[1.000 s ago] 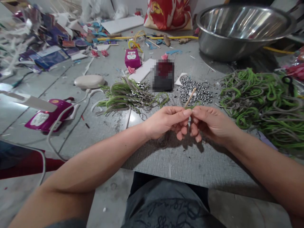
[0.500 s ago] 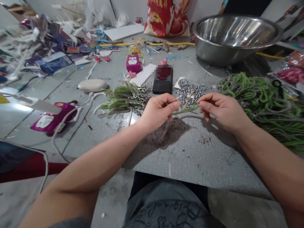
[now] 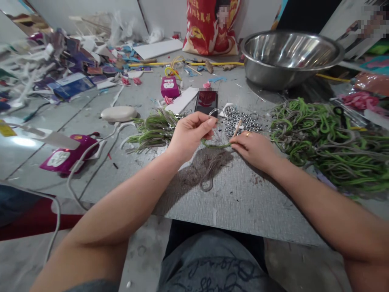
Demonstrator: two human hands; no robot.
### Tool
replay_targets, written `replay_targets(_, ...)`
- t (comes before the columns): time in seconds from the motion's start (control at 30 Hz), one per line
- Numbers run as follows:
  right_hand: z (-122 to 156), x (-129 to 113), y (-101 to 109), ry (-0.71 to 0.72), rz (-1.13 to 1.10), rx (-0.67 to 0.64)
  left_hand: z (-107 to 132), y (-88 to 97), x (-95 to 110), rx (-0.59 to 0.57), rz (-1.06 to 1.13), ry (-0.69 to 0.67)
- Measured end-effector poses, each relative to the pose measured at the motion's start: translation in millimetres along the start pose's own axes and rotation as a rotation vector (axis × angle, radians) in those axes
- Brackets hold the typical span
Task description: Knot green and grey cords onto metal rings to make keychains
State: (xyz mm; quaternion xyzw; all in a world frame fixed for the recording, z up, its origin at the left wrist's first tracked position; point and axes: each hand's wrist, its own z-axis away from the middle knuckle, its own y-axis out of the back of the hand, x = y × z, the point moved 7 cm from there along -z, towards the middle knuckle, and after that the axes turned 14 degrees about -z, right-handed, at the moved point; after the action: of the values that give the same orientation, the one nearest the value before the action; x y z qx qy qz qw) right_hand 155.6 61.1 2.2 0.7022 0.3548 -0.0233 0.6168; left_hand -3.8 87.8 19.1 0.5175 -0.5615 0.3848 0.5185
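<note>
My left hand (image 3: 190,134) is pinched closed above the table, and a thin metal ring (image 3: 216,110) shows at its fingertips. A green cord (image 3: 217,146) runs from below those fingers to my right hand (image 3: 257,150), whose thumb and forefinger are closed on its end. Under the hands a grey cord (image 3: 208,182) forms a loop near the table surface. Just behind my right fingertips are a short wooden stick (image 3: 237,128) and a pile of small metal rings (image 3: 232,117). A bundle of green and grey cords (image 3: 152,127) lies left of my left hand.
Tangled green and grey cords (image 3: 304,129) cover the right side. A steel basin (image 3: 273,77) and a red bag (image 3: 209,36) stand behind. A phone (image 3: 209,101), purple power sockets (image 3: 170,87), a white adapter (image 3: 118,113) and heaped scraps (image 3: 69,56) lie about.
My right hand has moved left and down, closer to my left hand. The left has shifted slightly left, the green cord dips lower, and the view has tilted a little.
</note>
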Motion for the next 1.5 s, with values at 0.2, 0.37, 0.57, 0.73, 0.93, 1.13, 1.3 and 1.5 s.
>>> replay_targets(0.2,-2,1,-9,-0.084,0.025,-0.052,5,-21.1,-5,-0.195,0.004,-0.049)
replay_targets(0.37,-2,-3,-10,-0.032,0.102,-0.067,7,-27.6,-12,-0.25,-0.038,-0.031)
replay_targets(0.57,4,-29,17,0.223,-0.09,0.152,8,-24.2,-1,-0.253,0.006,-0.103)
replay_targets(0.73,10,-29,32,0.089,-0.278,0.211,15,-34.9,3,-0.491,0.009,-0.063)
replay_targets(0.93,12,-14,41,-0.126,-0.63,0.277,21,-39.1,5,-0.623,-0.002,-0.041)
replay_targets(1.13,9,0,37,-0.222,-0.899,0.274,8,-20.6,7,-0.388,0.232,0.002)
replay_targets(1.3,10,-3,9,-0.323,-1.053,-0.015,5,-12.3,9,-0.241,0.241,0.059)
replay_targets(1.5,12,-5,1,-0.367,-1.092,-0.117,4,-0.9,17,-0.134,0.208,0.013)
